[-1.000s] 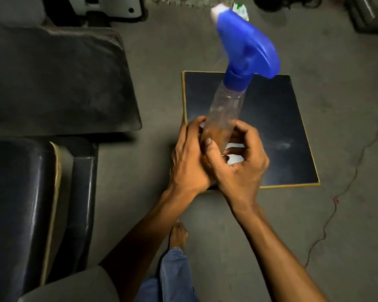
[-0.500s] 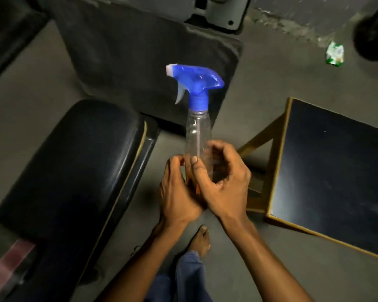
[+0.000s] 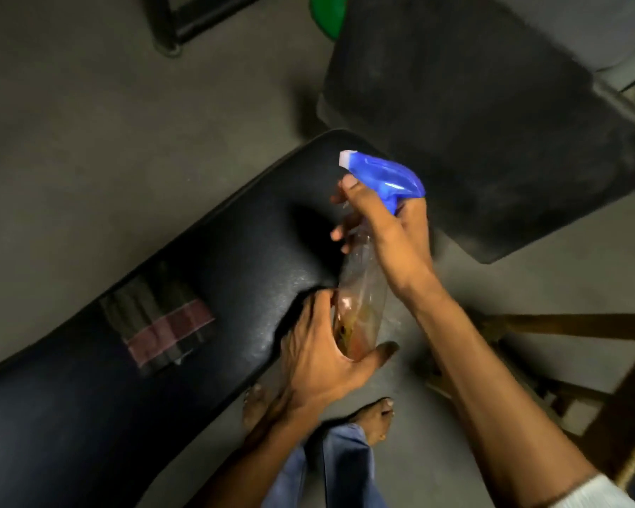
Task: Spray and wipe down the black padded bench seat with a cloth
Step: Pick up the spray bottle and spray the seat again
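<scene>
Bare feet (image 3: 376,416) are standing on concrete floor (image 3: 70,148). Left hand (image 3: 319,346) is cupping the spray bottle (image 3: 363,291) base; right hand (image 3: 393,232), fingers curled, is gripping its neck below the blue trigger head (image 3: 385,174). Black padded bench seat (image 3: 143,324) is running diagonally left, folded cloth (image 3: 162,324) lying on it. Second pad (image 3: 492,122) is sitting beyond, wooden stool frame (image 3: 565,361) right.

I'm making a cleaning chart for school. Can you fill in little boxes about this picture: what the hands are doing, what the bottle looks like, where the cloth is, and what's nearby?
right hand: right hand grips the neck of the spray bottle just under its blue trigger head
left hand: left hand holds the bottle's base
bottle: clear, little liquid at the bottom, white nozzle pointing up-left over the bench
bench seat: black padded bench seat, shiny
cloth: folded striped cloth lying on the seat, untouched
nearby: dusty dark pad, wooden stool frame
</scene>
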`<state>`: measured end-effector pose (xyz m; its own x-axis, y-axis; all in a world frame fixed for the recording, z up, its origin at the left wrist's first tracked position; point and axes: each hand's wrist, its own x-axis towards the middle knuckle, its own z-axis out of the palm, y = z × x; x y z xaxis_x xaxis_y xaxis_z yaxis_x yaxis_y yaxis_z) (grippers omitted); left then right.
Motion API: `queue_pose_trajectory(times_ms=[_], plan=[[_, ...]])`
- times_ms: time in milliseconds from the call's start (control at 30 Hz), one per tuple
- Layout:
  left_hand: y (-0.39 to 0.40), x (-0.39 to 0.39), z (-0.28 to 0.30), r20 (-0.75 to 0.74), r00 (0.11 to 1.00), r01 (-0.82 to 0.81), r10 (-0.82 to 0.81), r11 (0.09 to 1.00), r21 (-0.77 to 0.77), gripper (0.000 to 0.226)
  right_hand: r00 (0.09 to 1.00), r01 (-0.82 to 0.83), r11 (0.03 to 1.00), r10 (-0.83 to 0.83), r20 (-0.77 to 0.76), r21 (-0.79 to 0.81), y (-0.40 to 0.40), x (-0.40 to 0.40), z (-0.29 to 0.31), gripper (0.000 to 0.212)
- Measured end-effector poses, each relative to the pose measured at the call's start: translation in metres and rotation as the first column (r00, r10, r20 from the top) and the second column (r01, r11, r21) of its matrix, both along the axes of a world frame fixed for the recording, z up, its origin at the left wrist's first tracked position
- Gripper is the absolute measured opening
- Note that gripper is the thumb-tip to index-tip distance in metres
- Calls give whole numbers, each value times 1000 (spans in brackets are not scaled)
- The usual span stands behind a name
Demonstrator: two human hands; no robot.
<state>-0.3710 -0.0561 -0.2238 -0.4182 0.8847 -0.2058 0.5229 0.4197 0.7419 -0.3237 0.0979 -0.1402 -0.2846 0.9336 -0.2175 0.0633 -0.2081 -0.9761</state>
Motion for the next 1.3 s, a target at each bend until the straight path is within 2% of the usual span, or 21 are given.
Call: queue_pose_trajectory(times_ms=[67,133,200,233,300,400,467,567,867,1033,1100,1200,1300], plan=[[-13,-22,0,-6,999,-39,40,994,100,79,997,-57,994,52,61,91,-6,-24,-5,14],[-23,-44,-2,-116,983,-119,145,971,206,70,984,-124,975,97,147,186,-18,-43,-16,17],[-24,-68,-6,-262,927,-213,268,951,222,56,957,-226,954,180,226,198,-32,-56,-29,12],[-24,-80,-9,-332,891,-253,309,946,201,50,934,-278,941,218,282,191,-39,-61,-36,13],[-25,-105,-18,-438,842,-293,315,949,118,54,879,-347,925,265,395,151,-53,-68,-49,25],[-35,-134,-31,-552,810,-269,199,962,-48,66,824,-386,914,281,493,124,-72,-77,-63,43],[-42,-142,-36,-590,800,-218,110,969,-115,68,786,-418,902,297,542,111,-82,-83,-69,38],[-43,-145,-37,-586,804,-208,105,972,-112,72,737,-447,888,300,606,104,-92,-91,-69,38],[-37,-142,-36,-566,795,-286,216,958,-36,65,735,-423,902,290,613,81,-91,-84,-71,36],[-26,-133,-32,-568,779,-301,264,953,30,56,809,-300,952,215,548,68,-81,-69,-77,38],[-18,-127,-30,-552,801,-249,231,967,42,58,843,-216,975,161,513,48,-75,-64,-78,42],[-7,-119,-32,-532,841,-110,96,994,5,64,881,-90,995,56,470,49,-65,-58,-73,47],[-2,-116,-35,-561,827,-31,-14,997,-69,64,885,-20,998,-12,465,63,-55,-49,-66,37]])
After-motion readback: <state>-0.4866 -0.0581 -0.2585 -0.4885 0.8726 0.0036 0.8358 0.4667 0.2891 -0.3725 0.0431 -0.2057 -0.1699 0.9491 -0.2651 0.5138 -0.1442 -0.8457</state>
